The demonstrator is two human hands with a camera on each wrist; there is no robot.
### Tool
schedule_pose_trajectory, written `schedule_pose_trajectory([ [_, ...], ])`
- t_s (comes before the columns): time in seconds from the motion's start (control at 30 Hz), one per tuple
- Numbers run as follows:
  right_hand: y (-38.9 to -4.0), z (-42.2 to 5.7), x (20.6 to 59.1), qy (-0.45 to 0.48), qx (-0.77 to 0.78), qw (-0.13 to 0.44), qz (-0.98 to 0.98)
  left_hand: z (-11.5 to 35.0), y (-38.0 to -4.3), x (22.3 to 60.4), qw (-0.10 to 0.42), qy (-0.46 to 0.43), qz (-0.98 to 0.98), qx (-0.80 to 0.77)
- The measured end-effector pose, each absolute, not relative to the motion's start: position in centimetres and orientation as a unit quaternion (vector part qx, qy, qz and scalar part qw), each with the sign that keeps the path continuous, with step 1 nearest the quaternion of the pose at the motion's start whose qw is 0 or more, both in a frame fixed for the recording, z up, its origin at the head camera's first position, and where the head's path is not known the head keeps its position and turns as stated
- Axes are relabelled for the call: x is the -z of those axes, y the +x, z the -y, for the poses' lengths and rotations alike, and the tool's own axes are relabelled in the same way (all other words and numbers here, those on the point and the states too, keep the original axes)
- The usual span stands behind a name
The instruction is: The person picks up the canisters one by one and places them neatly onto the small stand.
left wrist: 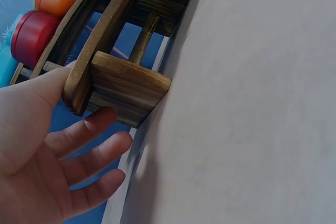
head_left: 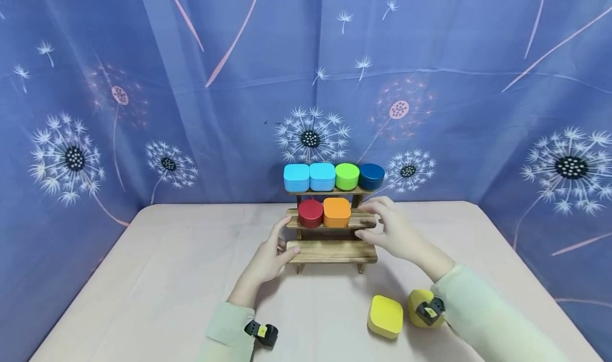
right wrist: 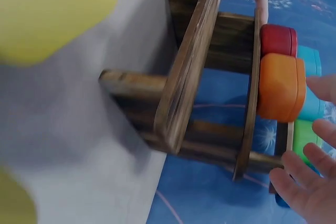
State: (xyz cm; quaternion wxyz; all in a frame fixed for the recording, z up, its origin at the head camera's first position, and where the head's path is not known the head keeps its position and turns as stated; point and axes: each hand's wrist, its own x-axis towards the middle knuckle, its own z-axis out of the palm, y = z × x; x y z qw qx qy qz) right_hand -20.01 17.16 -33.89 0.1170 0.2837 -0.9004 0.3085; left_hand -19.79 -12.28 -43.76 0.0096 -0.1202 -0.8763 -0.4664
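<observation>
At rack (head_left: 330,251) edges: left hand (head_left: 265,261), right hand (head_left: 396,233), fingers spread, nothing gripped; steadying apparently underway, yellow box (head_left: 385,317) likely wanted next.

Behind the pale table (head_left: 167,277) I saw a blue curtain (head_left: 234,128) with white and pink dandelions (head_left: 310,139), hanging also to the table's left and right.

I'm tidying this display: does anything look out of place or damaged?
No damage shows. A yellow square container and a second yellow container, partly hidden behind the right wrist camera, look out of place: both sit on the table, while every other colour sits on the wooden stand.
</observation>
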Motion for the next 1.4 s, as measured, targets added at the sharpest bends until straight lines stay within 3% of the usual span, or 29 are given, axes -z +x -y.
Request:
schedule_pose_trajectory([
  [0.6,-17.7,-22.3,34.3,0.299,-0.249,0.078,0.918,12.3,-20.0,43.6,0.008,-0.129,0.875,0.466],
  [0.87,-16.8,-22.8,35.3,0.314,-0.218,0.102,0.919,12.2,-20.2,43.4,0.007,-0.128,0.874,0.469],
  [1.4,-14.2,-23.0,38.8,0.313,-0.221,0.057,0.922,12.5,-19.5,43.8,-0.001,-0.122,0.872,0.474],
])
